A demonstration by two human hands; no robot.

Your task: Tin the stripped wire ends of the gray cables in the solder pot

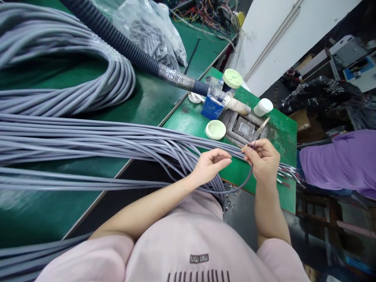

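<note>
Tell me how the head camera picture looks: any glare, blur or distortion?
In the head view, the wide lens swells the pink shirt along the bottom edge; white highlights glare on the clear plastic bag; the left hand, the right hand and the gray cable show no obvious motion blur; the lower right floor is dim.

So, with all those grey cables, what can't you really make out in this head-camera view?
The grey cable's end: the right hand hides much of it.
The thin coloured wires beyond that hand: too small to trace.
The clear plastic bag: cut off by the top edge, its contents blurred by the plastic.
The person in a purple shirt: cut off by the right edge.
</note>
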